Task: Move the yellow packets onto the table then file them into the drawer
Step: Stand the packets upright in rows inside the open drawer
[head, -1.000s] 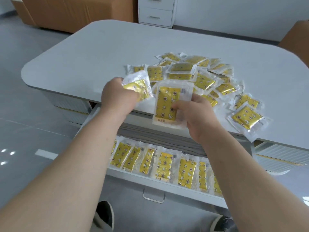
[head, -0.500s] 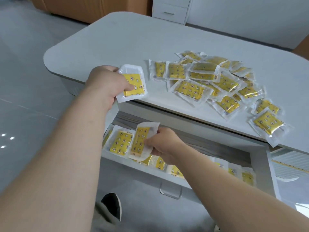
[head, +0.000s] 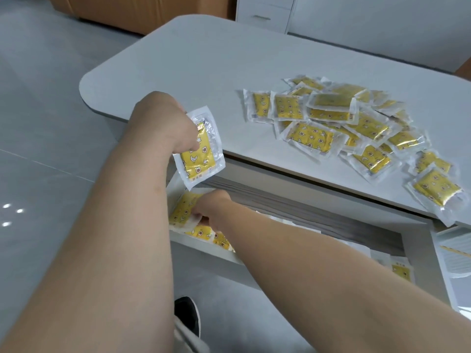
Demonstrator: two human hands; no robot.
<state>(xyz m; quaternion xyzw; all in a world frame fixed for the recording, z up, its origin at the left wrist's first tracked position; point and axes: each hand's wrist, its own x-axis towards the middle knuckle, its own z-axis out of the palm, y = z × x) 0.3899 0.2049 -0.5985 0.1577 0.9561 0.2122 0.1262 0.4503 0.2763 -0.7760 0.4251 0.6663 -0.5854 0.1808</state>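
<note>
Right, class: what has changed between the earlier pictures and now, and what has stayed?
The right hand carried its packet down from the table into the left end of the drawer, fingers still on it. The left hand still grips the other packet at the table edge. The pile stayed put.

Surface (head: 204,59): plain pale grey-white.
Loose packets (head: 309,137) on the surface: yellow foil sachets printed with small white moons and stars and small orange-brown figures, each inside a clear wrapper with a whitish border.
Held packet (head: 197,155): same yellow print, with the white moon and stars distinct; clear crinkled wrapper.
Drawer (head: 174,186): white walls and front.
Recess (head: 305,207) behind the drawer: grey.
Leftmost drawer packet (head: 182,207): yellow, same print, whitish border.
Floor (head: 51,123): light grey tiles with white glare spots.
Rear cabinet (head: 262,14): white.
Rear furniture (head: 140,8): orange-brown.
Shoe (head: 187,312): black.
</note>
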